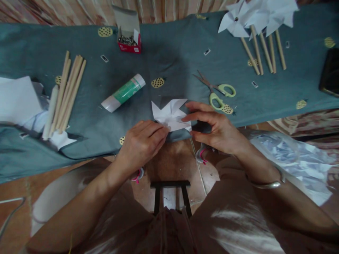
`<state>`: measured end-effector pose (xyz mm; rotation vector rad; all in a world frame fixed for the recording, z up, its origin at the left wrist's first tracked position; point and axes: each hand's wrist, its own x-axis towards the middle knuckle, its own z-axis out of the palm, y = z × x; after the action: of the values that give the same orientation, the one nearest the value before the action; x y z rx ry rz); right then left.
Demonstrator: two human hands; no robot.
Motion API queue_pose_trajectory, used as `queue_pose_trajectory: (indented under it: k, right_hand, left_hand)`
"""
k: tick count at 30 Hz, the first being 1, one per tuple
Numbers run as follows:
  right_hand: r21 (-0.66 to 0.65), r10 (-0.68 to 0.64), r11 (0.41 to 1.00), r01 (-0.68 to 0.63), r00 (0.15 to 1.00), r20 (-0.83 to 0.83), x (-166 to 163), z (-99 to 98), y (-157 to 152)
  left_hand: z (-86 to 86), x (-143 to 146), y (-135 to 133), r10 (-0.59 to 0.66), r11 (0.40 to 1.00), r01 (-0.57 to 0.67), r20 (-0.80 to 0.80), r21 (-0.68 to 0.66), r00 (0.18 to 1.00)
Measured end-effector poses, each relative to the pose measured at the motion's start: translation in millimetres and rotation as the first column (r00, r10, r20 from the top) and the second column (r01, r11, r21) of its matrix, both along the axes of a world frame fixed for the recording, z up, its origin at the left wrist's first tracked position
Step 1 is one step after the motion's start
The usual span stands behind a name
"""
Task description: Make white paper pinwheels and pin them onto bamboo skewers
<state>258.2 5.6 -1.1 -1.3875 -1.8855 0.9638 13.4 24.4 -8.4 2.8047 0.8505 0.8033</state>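
Note:
A white paper pinwheel (171, 114) with folded blades is held over the front edge of the cloth-covered table. My left hand (144, 143) is closed on its lower left side, fingertips pressed together on the paper. My right hand (215, 128) is at its right side with the fingers apart, the fingertips at or very near the blades. Whether the right fingertips grip any paper, I cannot tell. Green-handled scissors (214, 90) lie with blades spread just beyond my right hand. To the left, a green and white glue stick (124, 93) lies on its side.
A red box (129, 44) of small metal pieces stands open at the back. Several rolled sticks (70, 91) lie left, near white paper (19, 100). Finished pinwheels (258, 17) on sticks lie back right. A dark device (329, 72) sits at the right edge; a plastic bag (296, 162) is below.

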Motion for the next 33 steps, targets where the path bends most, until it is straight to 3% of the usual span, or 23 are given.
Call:
queue_pose_trajectory:
  k: [13,18,27,33]
  right_hand:
    - [-0.023,-0.028,0.999,0.025,0.988,-0.153,-8.9,-2.2,1.1]
    - [0.041,-0.035,0.998,0.039,0.996,-0.087,-12.7,-6.4,0.1]
    - [0.173,-0.171,0.973,0.154,0.981,0.088,-26.4,-9.8,0.5]
    - [0.262,-0.201,0.953,0.151,0.964,0.176,-34.2,-7.9,-1.1]
  left_hand:
    - [-0.3,2.8,-3.6,-0.051,0.998,0.050,-0.023,-0.037,0.998]
    - [-2.7,5.1,-6.3,-0.058,0.994,0.056,-0.015,-0.090,0.998]
    - [-2.0,8.6,-6.7,-0.041,0.998,0.040,-0.008,-0.054,0.999]
    - [-0.5,7.9,-6.3,-0.080,0.994,0.078,-0.024,-0.075,0.996]
